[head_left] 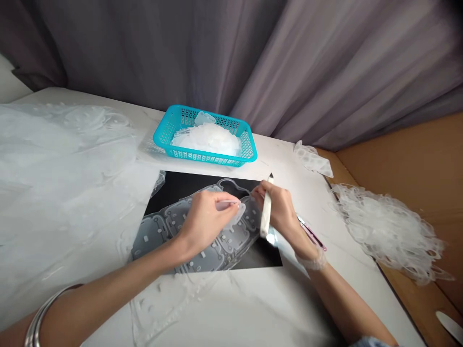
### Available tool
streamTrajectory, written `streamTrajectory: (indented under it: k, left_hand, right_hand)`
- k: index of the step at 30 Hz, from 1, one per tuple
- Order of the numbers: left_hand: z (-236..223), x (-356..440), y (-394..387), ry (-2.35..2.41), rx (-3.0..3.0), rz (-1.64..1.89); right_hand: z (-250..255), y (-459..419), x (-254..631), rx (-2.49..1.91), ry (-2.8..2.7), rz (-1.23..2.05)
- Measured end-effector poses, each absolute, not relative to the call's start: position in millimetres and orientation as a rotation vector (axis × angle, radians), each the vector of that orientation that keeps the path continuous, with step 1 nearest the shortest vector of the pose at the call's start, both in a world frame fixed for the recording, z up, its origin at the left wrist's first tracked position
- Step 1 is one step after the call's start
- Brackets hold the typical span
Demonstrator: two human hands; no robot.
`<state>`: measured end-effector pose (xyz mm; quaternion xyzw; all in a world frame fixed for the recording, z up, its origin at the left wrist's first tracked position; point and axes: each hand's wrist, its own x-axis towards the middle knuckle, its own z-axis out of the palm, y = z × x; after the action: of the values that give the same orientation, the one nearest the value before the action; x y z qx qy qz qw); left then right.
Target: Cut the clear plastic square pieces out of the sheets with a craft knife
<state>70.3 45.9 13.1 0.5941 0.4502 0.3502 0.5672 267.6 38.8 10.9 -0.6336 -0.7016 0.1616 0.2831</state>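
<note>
My left hand (206, 214) pinches a small translucent plastic-like piece (237, 217) between thumb and fingers, above the black mat (265, 253). My right hand (280, 205) is closed around a white pen-like tool (266, 212) with a dark pointed end facing away from me. Its fingertips are at the end of a thin, clear curved strip (231, 182); whether they grip it is unclear. Under both hands lies a translucent moulded sheet (206, 258) with rounded panels and small raised bits. Part of the sheet is hidden by my left hand.
Behind the mat stands a turquoise basket (202, 156) holding a heap of translucent pieces (213, 137). A large pile of clear sheets (61, 193) covers the left side. Thin clear scraps (390, 231) lie at the right edge, and a pink-handled tool (314, 236) rests by my right wrist.
</note>
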Motion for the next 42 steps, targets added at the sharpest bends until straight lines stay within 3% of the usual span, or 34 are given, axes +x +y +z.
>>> streamTrajectory:
  k: [7, 16, 42]
  left_hand:
    - [14.5, 55.9, 59.5, 0.843, 1.087, 0.774]
    - [12.4, 52.5, 60.7, 0.765, 0.945, 0.772]
    - [14.7, 33.6, 77.0, 0.738, 0.912, 0.523]
  right_hand:
    - [20.7, 47.8, 278.7, -1.699, -1.761, 0.474]
    - [46.2, 17.2, 246.5, -1.292, -1.579, 1.076]
    - [33.0, 34.6, 262.0, -1.253, -1.067, 1.192]
